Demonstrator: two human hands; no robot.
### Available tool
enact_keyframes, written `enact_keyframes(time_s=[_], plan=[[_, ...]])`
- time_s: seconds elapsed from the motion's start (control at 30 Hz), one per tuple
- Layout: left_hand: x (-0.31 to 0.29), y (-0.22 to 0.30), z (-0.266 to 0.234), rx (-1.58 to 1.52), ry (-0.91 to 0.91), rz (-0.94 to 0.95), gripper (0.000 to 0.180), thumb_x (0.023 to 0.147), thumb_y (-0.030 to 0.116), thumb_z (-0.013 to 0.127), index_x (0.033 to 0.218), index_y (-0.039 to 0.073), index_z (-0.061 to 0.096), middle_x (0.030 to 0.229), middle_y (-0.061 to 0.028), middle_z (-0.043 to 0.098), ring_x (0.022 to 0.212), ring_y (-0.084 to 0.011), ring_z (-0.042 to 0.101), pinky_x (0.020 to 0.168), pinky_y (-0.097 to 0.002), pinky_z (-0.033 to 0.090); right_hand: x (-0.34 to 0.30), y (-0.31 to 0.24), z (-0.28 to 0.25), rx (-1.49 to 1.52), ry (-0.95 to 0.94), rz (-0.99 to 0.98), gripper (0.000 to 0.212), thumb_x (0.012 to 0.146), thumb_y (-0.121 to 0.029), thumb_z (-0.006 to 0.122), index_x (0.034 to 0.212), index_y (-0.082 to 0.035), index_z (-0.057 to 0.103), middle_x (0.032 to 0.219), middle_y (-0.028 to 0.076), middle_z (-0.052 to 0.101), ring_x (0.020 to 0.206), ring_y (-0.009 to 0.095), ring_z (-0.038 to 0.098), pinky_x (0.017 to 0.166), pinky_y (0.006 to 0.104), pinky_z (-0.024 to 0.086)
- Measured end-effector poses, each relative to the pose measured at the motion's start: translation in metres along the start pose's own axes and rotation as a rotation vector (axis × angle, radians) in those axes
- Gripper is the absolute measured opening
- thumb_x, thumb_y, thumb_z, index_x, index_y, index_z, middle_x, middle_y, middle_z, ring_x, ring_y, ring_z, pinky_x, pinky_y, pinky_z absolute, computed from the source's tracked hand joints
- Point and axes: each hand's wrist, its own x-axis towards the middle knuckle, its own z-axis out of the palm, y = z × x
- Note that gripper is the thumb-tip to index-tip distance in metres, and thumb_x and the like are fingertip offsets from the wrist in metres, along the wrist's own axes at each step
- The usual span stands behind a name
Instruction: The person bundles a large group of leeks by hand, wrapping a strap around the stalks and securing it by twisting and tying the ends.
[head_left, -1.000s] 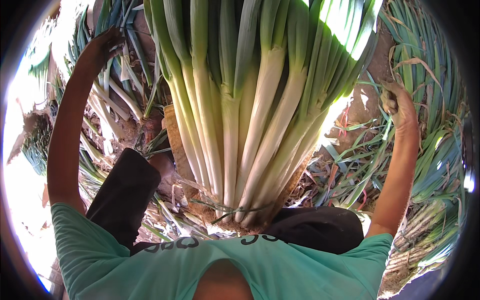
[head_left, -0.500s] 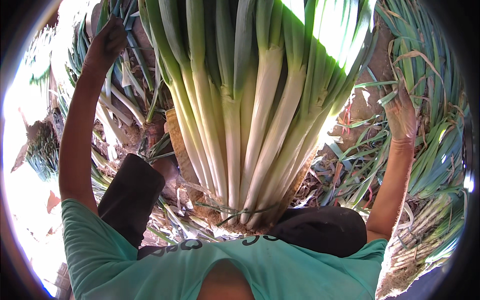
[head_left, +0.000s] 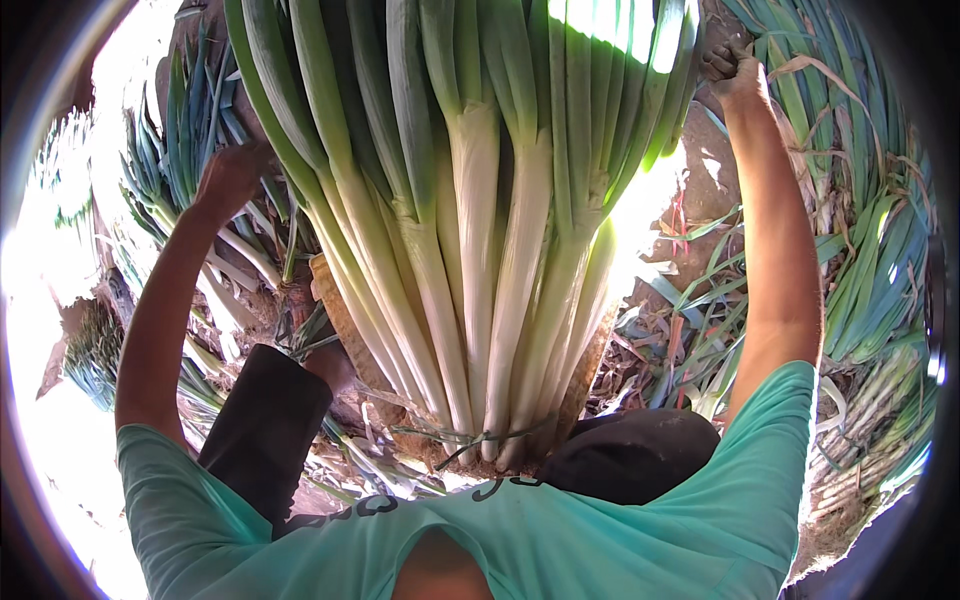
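Your big leeks point(head_left: 474, 180) fill the middle of the frame, and a thin green tie point(head_left: 490, 436) low down seems to keep their white ends together. Your right hand point(head_left: 730, 70), upper right, curls beside them; your left hand point(head_left: 238, 178), upper left, is dark, and I cannot tell what either holds

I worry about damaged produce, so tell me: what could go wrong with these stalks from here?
The stalks could splay wider: the thin green strand crosses them near their root ends, while the leaves fan out above. The outer leaves might bend or crack if the left hand or right hand, both close beside them, pressed hard.
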Motion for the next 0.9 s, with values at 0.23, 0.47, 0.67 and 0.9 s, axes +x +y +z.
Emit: enact_keyframes(time_s=[0.23,0.47,0.67,0.9], plan=[[0.033,-0.081,-0.017,0.170,0.274,0.242,0.025,0.077,0.001,0.058,0.101,0.006,0.061,0.100,-0.0132,0.062,0.086,-0.0330,0.059,0.074,-0.0364,0.050,0.012,0.030,-0.045,0.057,-0.119,-0.008,0.030,0.088,-0.021,0.055,0.064,-0.004,0.051,0.059,0.010,0.051,0.054,0.024,0.049,0.063,0.0446,0.049],[-0.009,-0.026,-0.083,-1.269,0.594,-0.671,0.021,0.092,0.022,0.050,0.087,0.005,0.060,0.055,0.0036,0.040,0.050,-0.0069,0.036,0.052,-0.0248,0.036,-0.075,0.016,-0.046,0.311,0.051,0.003,0.031,0.089,-0.020,0.055,0.062,-0.010,0.044,0.054,0.002,0.033,0.048,0.017,0.034,0.055,0.0364,0.036],[-0.005,0.037,-0.120,-1.638,0.566,-0.443,0.017,0.092,0.025,0.051,0.084,0.010,0.052,0.058,0.0047,0.036,0.053,-0.0089,0.037,0.056,-0.0250,0.034,-0.164,0.009,-0.012,-0.020,-0.320,-0.234,0.032,0.095,-0.023,0.047,0.065,-0.013,0.041,0.056,-0.004,0.025,0.047,0.008,0.025,0.048,0.0238,0.024],[0.002,0.131,-0.147,-1.225,0.249,-0.401,0.029,0.091,0.028,0.054,0.073,0.005,0.059,0.058,0.0032,0.045,0.051,-0.0033,0.035,0.049,-0.0227,0.030,-0.269,0.050,0.108,-0.644,-0.276,-0.617,0.029,0.089,-0.026,0.059,0.066,-0.011,0.050,0.053,-0.008,0.032,0.047,0.003,0.023,0.042,0.0224,0.016]])
